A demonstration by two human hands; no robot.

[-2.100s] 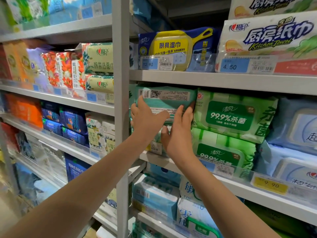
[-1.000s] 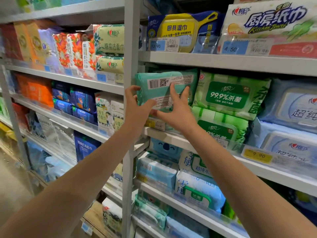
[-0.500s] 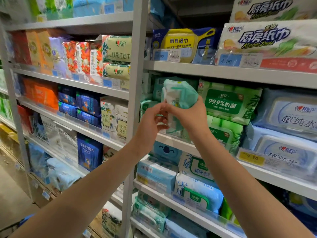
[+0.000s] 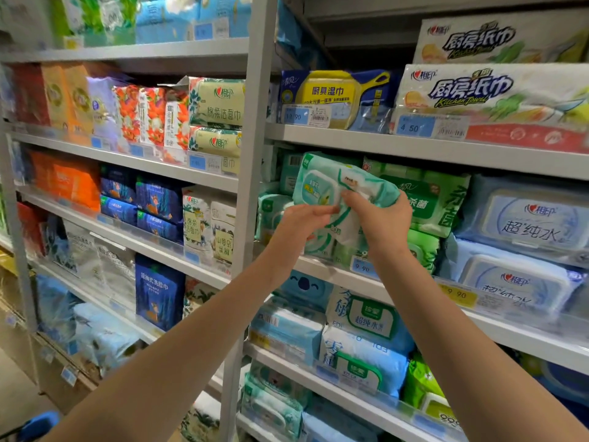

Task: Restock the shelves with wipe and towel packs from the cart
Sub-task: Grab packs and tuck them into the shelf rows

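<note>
Centre frame: wipe pack [image 4: 318, 183] is held just in front of the middle shelf [image 4: 331, 272], not yet placed. Right hand [image 4: 381, 218] grips its end. Left hand [image 4: 302, 220] appears to pinch the lower edge. Shelves well stocked. Cart out of view, so remaining stock unknown.

Mint-green wipe pack [image 4: 322, 183], tilted, lid-side forward, before shelf

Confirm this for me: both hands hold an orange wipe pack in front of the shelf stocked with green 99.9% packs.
One detail is wrong: the wipe pack is pale teal and white, not orange, as the head view shows. The rest stands: the left hand and the right hand both hold it in front of the shelf stocked with green 99.9% packs.
</note>
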